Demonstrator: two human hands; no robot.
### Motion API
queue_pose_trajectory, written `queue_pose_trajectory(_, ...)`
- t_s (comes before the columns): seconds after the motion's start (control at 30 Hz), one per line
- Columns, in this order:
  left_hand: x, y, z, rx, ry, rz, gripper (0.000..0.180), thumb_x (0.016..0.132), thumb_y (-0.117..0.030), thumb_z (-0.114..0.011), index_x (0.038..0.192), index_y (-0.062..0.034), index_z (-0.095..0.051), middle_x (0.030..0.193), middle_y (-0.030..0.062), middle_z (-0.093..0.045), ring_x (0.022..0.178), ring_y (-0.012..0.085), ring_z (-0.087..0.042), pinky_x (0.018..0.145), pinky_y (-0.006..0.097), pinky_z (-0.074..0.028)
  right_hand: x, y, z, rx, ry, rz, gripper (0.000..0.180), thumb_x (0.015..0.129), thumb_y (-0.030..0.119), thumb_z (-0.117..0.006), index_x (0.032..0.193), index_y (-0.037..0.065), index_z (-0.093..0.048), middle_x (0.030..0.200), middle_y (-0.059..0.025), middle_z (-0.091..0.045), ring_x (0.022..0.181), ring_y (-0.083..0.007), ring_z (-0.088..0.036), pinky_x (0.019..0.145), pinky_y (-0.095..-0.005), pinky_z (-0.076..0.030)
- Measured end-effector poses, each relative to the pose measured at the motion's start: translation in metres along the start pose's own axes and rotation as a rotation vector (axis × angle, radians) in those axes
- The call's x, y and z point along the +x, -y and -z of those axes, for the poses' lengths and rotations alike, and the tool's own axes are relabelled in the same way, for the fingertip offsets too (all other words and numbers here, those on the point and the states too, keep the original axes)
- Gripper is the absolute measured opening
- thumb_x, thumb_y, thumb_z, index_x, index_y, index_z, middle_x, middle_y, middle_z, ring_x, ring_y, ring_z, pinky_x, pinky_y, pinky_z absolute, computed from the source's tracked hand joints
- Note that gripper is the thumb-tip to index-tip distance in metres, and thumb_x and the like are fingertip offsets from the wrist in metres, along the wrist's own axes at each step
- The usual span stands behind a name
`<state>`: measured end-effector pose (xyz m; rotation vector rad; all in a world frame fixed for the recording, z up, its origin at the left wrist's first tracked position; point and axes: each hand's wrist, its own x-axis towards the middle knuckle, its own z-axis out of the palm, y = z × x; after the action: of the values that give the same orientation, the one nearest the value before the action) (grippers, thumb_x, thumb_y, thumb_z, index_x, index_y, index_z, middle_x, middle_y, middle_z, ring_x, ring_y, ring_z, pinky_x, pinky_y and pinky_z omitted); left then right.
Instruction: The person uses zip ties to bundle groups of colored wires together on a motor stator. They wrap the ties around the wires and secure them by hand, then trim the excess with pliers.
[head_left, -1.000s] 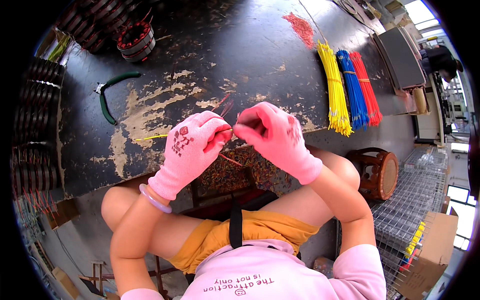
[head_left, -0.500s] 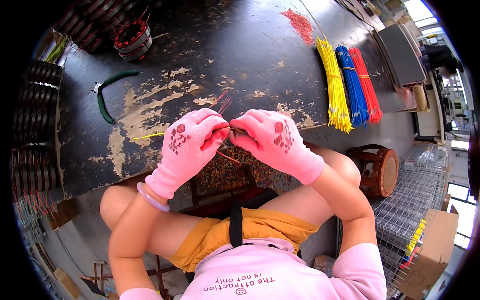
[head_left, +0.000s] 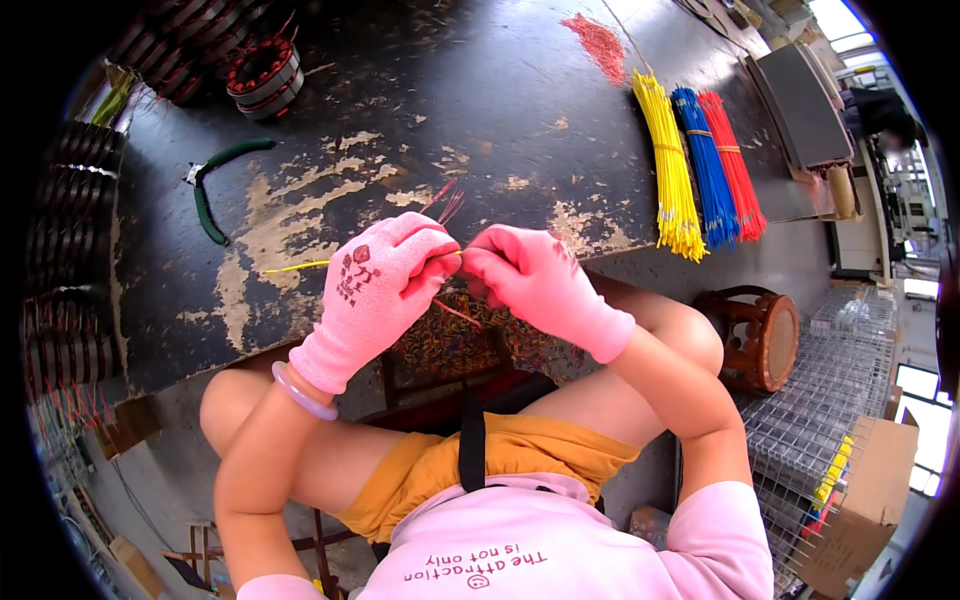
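Both hands wear pink gloves and meet above the table's near edge. My left hand [head_left: 375, 290] is closed on a thin yellow wire [head_left: 298, 267], whose long end sticks out to the left. Several fine reddish wires [head_left: 453, 203] rise behind the left fingers, and one more comes out below them. My right hand [head_left: 545, 290] is closed in a pinch at the wire's other end, right beside the left thumb tip. Its fingers mostly hide what lies between them. Green-handled cutters [head_left: 205, 205] lie spread on the worn black table [head_left: 480, 130], left of the hands.
Bundled yellow wires [head_left: 668, 165], blue wires [head_left: 705, 165] and red wires [head_left: 733, 160] lie at right. A wound stator [head_left: 265, 80] and stacked stators [head_left: 68, 250] occupy the left. Small red pieces [head_left: 598, 48] are heaped far back. Wire scraps [head_left: 450, 345] lie below my hands.
My right hand has rolled over and its fingers have curled in more at the wire's end. The left hand and its wire have stayed almost still.
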<state>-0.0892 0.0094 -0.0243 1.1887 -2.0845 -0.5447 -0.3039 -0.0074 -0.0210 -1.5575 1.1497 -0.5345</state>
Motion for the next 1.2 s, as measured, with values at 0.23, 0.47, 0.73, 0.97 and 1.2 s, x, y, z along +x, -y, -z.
queue_pose_trajectory(0.23, -0.005, 0.001, 0.005, 0.026, -0.003, -0.009, 0.013, 0.084, -0.005, -0.074, 0.096, -0.0063, -0.070, 0.096, 0.0077, -0.070, 0.084, 0.0290, -0.068, 0.071, 0.036, -0.054, -0.030, 0.024, 0.022, -0.162, -0.143, -0.105, 0.026, 0.100, 0.027, -0.064, 0.094, 0.003, -0.071, 0.077, -0.0128, -0.070, 0.072, -0.0233, -0.072, 0.068, -0.0366, -0.055)
queue_pose_trajectory(0.47, -0.001, -0.001, 0.004, 0.036, 0.018, -0.010, 0.013, 0.084, -0.005, -0.073, 0.097, -0.0062, -0.069, 0.098, 0.0080, -0.070, 0.086, 0.0295, -0.068, 0.072, 0.037, -0.054, -0.014, 0.007, 0.011, -0.938, -0.234, 0.554, 0.025, 0.084, 0.030, -0.076, 0.097, 0.013, -0.063, 0.084, -0.0043, -0.059, 0.083, -0.0246, -0.067, 0.069, -0.0397, -0.053)
queue_pose_trajectory(0.73, -0.003, 0.002, 0.004, 0.027, 0.018, -0.028, 0.014, 0.083, -0.008, -0.072, 0.097, -0.0105, -0.069, 0.098, 0.0044, -0.068, 0.089, 0.0287, -0.068, 0.074, 0.039, -0.055, 0.009, -0.001, 0.001, 0.573, 0.202, -0.415, 0.036, 0.105, 0.037, -0.058, 0.095, 0.005, -0.070, 0.076, 0.0020, -0.064, 0.069, -0.0052, -0.060, 0.058, -0.0216, -0.045)
queue_pose_trajectory(0.97, -0.003, 0.002, 0.003, 0.028, 0.007, 0.005, 0.014, 0.083, -0.008, -0.071, 0.097, -0.0105, -0.069, 0.097, 0.0042, -0.068, 0.089, 0.0287, -0.068, 0.074, 0.038, -0.055, -0.007, 0.001, -0.004, -0.815, -0.402, 0.657, 0.034, 0.082, 0.032, -0.081, 0.105, 0.012, -0.065, 0.096, -0.0028, -0.067, 0.082, -0.0221, -0.068, 0.070, -0.0364, -0.053)
queue_pose_trajectory(1.2, -0.004, 0.002, 0.002, 0.027, 0.007, 0.008, 0.013, 0.083, -0.009, -0.072, 0.096, -0.0104, -0.070, 0.097, 0.0039, -0.068, 0.089, 0.0282, -0.068, 0.074, 0.038, -0.055, -0.008, -0.006, -0.006, -0.811, -0.515, 0.645, 0.037, 0.080, 0.027, -0.080, 0.111, 0.015, -0.064, 0.103, 0.0009, -0.064, 0.087, -0.0192, -0.065, 0.073, -0.0359, -0.052)
